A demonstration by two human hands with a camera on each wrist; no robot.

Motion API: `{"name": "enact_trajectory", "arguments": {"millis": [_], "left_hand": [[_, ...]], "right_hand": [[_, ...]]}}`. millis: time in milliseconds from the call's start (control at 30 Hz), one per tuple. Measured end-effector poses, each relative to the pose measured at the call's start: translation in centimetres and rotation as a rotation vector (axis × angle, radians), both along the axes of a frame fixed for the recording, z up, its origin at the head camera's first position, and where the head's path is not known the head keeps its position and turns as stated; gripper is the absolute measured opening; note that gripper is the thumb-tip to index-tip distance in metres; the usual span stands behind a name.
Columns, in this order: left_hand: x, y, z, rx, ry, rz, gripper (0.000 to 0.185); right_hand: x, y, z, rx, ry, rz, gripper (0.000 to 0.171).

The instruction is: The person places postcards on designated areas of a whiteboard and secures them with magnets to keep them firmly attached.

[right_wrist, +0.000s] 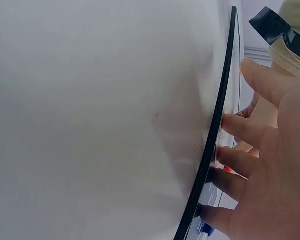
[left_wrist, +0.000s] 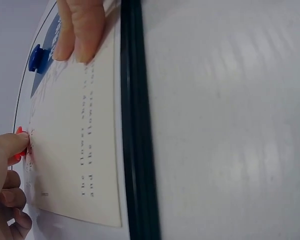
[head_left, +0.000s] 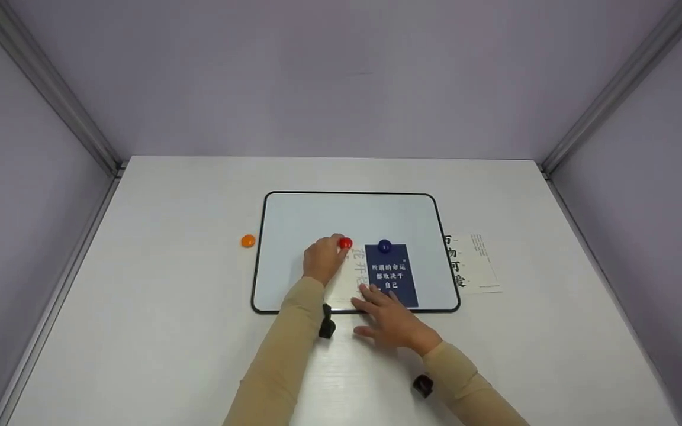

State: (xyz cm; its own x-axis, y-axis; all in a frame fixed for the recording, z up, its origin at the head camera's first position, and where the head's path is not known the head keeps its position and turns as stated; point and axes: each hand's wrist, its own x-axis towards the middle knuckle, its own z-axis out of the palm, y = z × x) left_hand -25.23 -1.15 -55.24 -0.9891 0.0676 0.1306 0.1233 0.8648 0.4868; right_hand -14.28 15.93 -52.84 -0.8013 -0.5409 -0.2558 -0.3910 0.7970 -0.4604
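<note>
A black-rimmed whiteboard point(head_left: 299, 219) lies on the table with two cards side by side on it. My left hand point(head_left: 320, 258) pinches a round red magnet point(head_left: 346, 243) between thumb and finger at the top edge of the cream card point(left_wrist: 65, 155). Lettering runs along that card in the left wrist view. A dark blue magnet point(head_left: 385, 246) stands at the top of the blue card point(head_left: 400, 293), which has white characters. My right hand point(head_left: 391, 322) has its fingers spread, with fingertips resting on the lower part of the cards and the thumb off the board's near edge.
An orange magnet point(head_left: 248, 241) lies on the table left of the whiteboard. To the right, another cream card point(head_left: 480, 269) with black characters lies partly under the board's edge. Grey-lilac walls point(head_left: 329, 83) stand behind and at both sides of the white table point(head_left: 169, 296).
</note>
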Motion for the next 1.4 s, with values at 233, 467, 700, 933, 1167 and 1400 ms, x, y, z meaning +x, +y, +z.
{"name": "enact_trajectory", "arguments": {"millis": [233, 467, 700, 933, 1167, 1400], "left_hand": [[0.1, -0.1, 0.1, -0.018, 0.002, -0.001, 0.031], [0.2, -0.3, 0.2, -0.012, 0.002, -0.004, 0.033], [0.5, -0.6, 0.3, 0.009, -0.025, -0.006, 0.034], [0.7, -0.9, 0.3, 0.046, -0.064, -0.001, 0.035], [1.0, -1.4, 0.3, 0.051, -0.079, 0.012, 0.034], [1.4, -1.6, 0.0, 0.073, -0.046, 0.007, 0.030]], "right_hand": [[0.0, -0.1, 0.1, 0.000, 0.002, 0.002, 0.062], [0.1, -0.1, 0.1, 0.015, 0.013, 0.001, 0.062], [0.2, -0.1, -0.2, 0.017, 0.041, -0.003, 0.061], [0.2, -0.2, -0.2, 0.019, 0.038, -0.008, 0.061], [0.1, -0.3, -0.2, 0.014, 0.040, -0.011, 0.060], [0.0, -0.3, -0.2, 0.018, 0.053, -0.011, 0.057]]}}
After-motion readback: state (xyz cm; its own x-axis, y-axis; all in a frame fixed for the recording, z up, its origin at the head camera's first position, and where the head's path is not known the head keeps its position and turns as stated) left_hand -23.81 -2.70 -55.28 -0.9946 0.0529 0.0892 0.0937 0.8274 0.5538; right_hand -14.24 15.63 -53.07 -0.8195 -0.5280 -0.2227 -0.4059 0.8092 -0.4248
